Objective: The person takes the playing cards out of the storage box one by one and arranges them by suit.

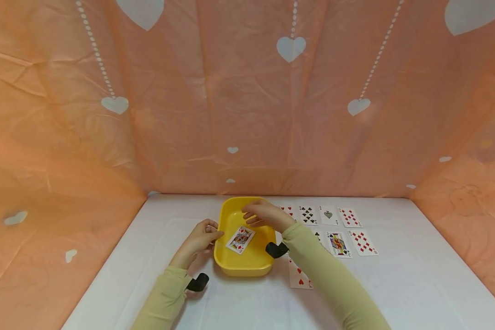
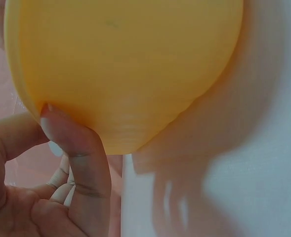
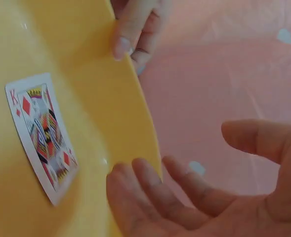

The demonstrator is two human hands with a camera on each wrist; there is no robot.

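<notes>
A yellow plastic tub stands on the white table, with a king of diamonds card lying face up inside it. At the tub's left side my left hand pinches the rim between thumb and a finger; the left wrist view shows the thumb on the outside of the wall. Above the tub's right half hovers my right hand. Its fingers are relaxed and slightly bent, the thumb stands apart, and nothing is between them in the right wrist view, where the king of diamonds shows at left.
Right of the tub several playing cards lie face up in rows, among them an ace of spades, a jack and diamond cards. A heart card lies nearer, partly under my right sleeve. Orange cloth walls the table.
</notes>
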